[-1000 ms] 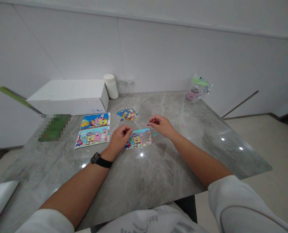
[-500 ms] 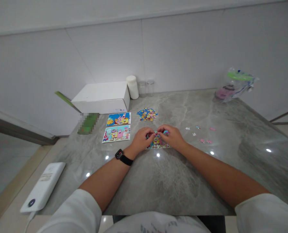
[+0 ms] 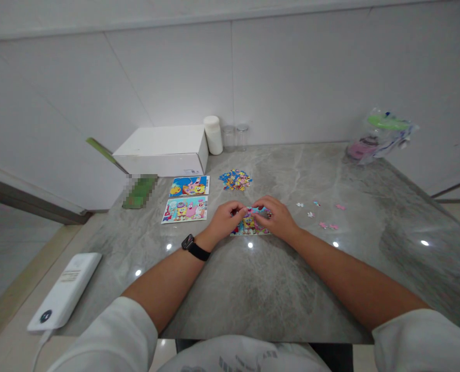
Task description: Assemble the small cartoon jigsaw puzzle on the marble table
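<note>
Close in front of me lies a colourful cartoon jigsaw puzzle [image 3: 248, 223], its upper part and sides partly covered by my hands. My left hand [image 3: 228, 217], a black watch [image 3: 195, 247] on its wrist, is closed with thumb and forefinger together at the puzzle's upper left. From the other side my right hand [image 3: 273, 216] bends over the upper right, its thumb and fingers pinched close to the left fingertips. Whatever sits between the fingertips is too small to make out. Loose jigsaw pieces [image 3: 323, 225] are scattered to the right, and a pile of pieces [image 3: 235, 180] lies beyond my hands.
Two cartoon picture cards [image 3: 185, 209] lie to the left. Behind them are a white box [image 3: 162, 147], a white bottle [image 3: 213, 135] and two clear jars [image 3: 241, 138]. A plastic bag [image 3: 381, 135] stands far right; a white power bank [image 3: 65, 292] with a cable lies near left.
My view has shifted slightly. Both hands stay at the puzzle; the fingertips have moved a little, and slightly more of the puzzle's middle shows between them.
</note>
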Available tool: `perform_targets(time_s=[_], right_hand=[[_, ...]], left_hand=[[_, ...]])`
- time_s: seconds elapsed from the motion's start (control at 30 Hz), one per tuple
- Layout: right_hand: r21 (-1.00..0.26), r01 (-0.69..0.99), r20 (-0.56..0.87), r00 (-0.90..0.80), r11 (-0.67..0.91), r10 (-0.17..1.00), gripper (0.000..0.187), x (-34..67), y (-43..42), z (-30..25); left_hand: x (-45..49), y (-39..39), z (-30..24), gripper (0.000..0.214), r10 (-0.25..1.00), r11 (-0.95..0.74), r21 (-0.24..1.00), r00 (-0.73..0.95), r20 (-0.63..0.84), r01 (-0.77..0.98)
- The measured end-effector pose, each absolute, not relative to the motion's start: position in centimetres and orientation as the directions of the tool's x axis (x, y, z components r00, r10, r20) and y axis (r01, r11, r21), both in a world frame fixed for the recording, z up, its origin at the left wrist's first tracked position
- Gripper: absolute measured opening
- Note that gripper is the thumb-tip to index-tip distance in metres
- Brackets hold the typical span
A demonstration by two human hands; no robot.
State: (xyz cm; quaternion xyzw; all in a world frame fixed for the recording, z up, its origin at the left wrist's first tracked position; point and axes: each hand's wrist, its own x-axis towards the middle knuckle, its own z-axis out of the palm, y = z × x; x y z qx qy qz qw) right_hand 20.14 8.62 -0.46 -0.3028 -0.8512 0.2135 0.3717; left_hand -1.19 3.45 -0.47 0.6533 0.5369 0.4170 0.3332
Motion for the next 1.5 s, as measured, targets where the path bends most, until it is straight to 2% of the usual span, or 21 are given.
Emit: perform_targets(time_s=[0.2,0.43,0.67,0.87,1.13,1.5], right_hand=[[-0.546,0.323,0.562,-0.543,0.773,0.624,0.015,20.3,8.4,-0.1],[-0.490,0.293,0.547,-0.630,0.821,0.551,0.014,20.7,8.6,-0.4],[-0.457,0.340,0.494,-0.671,0.822,0.552,0.012,22.7,9.7,0.0],[-0.387,0.357,0.371,-0.784,0.850,0.498,0.009,23.1,10.3,-0.5],[-0.334,0.326,0.375,-0.815,0.884,0.442,0.008,22.9,10.4,-0.9],[-0.309,0.329,0.370,-0.823,0.892,0.431,0.007,22.9,10.3,-1.0]], left_hand=[[-1.1,3.4,-0.4,0.035,0.981,-0.193,0.877,0.086,0.173,0.440],[-1.1,3.5,-0.6,0.030,0.973,-0.229,0.832,0.123,0.193,0.505],[-1.4,3.4,-0.3,0.020,0.925,-0.374,0.676,0.200,0.324,0.634],[-1.5,3.2,-0.5,0.014,0.867,-0.489,0.581,0.293,0.403,0.651],[-1.4,3.2,-1.3,0.021,0.824,-0.566,0.506,0.415,0.387,0.651],[-1.4,3.3,-1.9,0.023,0.816,-0.578,0.493,0.444,0.370,0.650]])
